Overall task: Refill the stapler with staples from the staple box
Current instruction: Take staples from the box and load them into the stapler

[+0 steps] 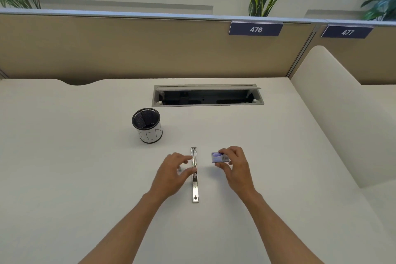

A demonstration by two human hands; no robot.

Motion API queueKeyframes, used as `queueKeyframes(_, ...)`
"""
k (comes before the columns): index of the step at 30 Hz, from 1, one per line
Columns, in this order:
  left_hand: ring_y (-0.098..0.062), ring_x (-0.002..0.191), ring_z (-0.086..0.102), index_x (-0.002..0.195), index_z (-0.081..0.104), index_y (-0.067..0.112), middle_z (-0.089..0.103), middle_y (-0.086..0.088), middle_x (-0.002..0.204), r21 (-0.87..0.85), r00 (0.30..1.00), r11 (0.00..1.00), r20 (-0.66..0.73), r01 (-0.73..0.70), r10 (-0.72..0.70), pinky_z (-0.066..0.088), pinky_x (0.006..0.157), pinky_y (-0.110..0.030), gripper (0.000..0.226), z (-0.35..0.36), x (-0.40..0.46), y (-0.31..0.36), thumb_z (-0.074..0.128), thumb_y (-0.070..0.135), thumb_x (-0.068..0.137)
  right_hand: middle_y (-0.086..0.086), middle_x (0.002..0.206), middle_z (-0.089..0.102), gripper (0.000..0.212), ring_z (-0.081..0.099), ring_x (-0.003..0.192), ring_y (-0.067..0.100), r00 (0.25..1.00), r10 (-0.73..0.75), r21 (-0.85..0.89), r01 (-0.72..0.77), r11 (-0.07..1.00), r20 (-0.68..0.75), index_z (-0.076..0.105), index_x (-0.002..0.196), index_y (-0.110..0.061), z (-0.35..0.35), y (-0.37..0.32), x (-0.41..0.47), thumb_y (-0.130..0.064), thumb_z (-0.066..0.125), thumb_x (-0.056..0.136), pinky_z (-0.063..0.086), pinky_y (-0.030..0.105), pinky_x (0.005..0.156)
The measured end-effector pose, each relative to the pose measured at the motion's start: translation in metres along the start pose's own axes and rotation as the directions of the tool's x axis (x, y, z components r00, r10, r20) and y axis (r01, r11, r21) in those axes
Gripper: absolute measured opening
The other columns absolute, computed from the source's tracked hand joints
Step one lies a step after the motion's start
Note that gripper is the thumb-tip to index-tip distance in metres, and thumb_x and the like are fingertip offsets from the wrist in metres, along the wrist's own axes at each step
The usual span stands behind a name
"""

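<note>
A silver metal stapler (194,186) lies folded open flat on the white desk, running away from me. My left hand (173,172) rests at its left side, with thumb and fingertips touching the stapler near its middle. My right hand (235,167) is just right of the stapler and pinches a small purple staple box (219,157) between thumb and fingers, a little above the desk. Whether the box is open is hard to tell.
A black mesh pen cup (147,124) with a white paper wrap stands behind and left of the stapler. Farther back is an open cable tray (207,95) set in the desk. A beige partition wall (128,49) closes the back, a cream divider (334,113) the right.
</note>
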State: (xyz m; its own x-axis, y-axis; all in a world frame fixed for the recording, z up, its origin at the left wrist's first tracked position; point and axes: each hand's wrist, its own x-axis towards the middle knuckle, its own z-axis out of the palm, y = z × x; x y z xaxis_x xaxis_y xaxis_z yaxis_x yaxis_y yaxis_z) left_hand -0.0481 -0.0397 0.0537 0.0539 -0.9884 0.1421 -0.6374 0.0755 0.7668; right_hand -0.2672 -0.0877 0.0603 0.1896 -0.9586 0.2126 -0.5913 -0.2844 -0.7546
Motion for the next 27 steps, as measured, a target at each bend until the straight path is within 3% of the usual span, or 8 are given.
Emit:
queueKeyframes(3, -0.017, 0.097, 0.051, 0.12, 0.064, 0.02, 0.058, 0.001, 0.109, 0.224, 0.999, 0.973, -0.003, -0.05, 0.052, 0.041, 0.088, -0.03, 0.048, -0.005, -0.002, -0.025, 0.075, 0.041, 0.078, 0.012, 0.108, 0.055, 0.032, 0.055, 0.096, 0.025, 0.999, 0.026, -0.061, -0.028, 0.998, -0.035, 0.065, 0.111, -0.003, -0.001, 0.01, 0.014, 0.001, 0.073, 0.08, 0.046, 0.029, 0.083)
queueKeyframes(8, -0.023, 0.105, 0.052, 0.129, 0.057, 0.016, 0.056, -0.003, 0.12, 0.303, 0.996, 0.952, 0.093, -0.043, 0.015, 0.043, 0.093, -0.035, 0.062, -0.006, -0.01, -0.05, 0.067, 0.051, 0.079, 0.016, 0.112, 0.055, 0.032, 0.055, 0.102, 0.029, 0.991, 0.134, -0.113, -0.131, 0.985, 0.012, 0.063, 0.116, 0.0, 0.0, 0.028, 0.042, 0.008, 0.063, 0.085, 0.038, 0.022, 0.087)
queueKeyframes(14, -0.02, 0.097, 0.054, 0.121, 0.063, 0.013, 0.057, -0.001, 0.111, 0.247, 0.998, 0.969, 0.065, -0.019, 0.003, 0.044, 0.089, -0.032, 0.047, 0.001, -0.008, -0.053, 0.072, 0.036, 0.081, 0.017, 0.114, 0.054, 0.035, 0.052, 0.107, 0.029, 0.981, 0.193, -0.138, -0.187, 0.973, 0.032, 0.062, 0.118, 0.001, 0.003, 0.043, 0.076, 0.013, 0.057, 0.085, 0.033, 0.015, 0.088)
queueKeyframes(23, -0.015, 0.094, 0.056, 0.109, 0.069, 0.014, 0.058, 0.002, 0.103, 0.154, 0.998, 0.988, 0.057, -0.007, -0.002, 0.046, 0.088, -0.03, 0.035, 0.002, -0.003, -0.057, 0.06, 0.038, 0.086, 0.021, 0.117, 0.058, 0.037, 0.053, 0.109, 0.037, 0.972, 0.233, -0.187, -0.223, 0.957, 0.032, 0.062, 0.119, 0.003, 0.011, 0.057, 0.094, 0.013, 0.054, 0.085, 0.044, 0.04, 0.097)
queueKeyframes(27, -0.014, 0.094, 0.056, 0.107, 0.07, 0.013, 0.058, 0.003, 0.101, 0.127, 0.998, 0.992, 0.059, 0.004, -0.011, 0.043, 0.087, -0.026, 0.036, 0.001, -0.001, -0.058, 0.059, 0.041, 0.086, 0.019, 0.129, 0.055, 0.045, 0.049, 0.12, 0.038, 0.967, 0.251, -0.196, -0.236, 0.952, 0.053, 0.057, 0.129, 0.0, 0.012, 0.057, 0.095, 0.012, 0.054, 0.085, 0.04, 0.041, 0.103)
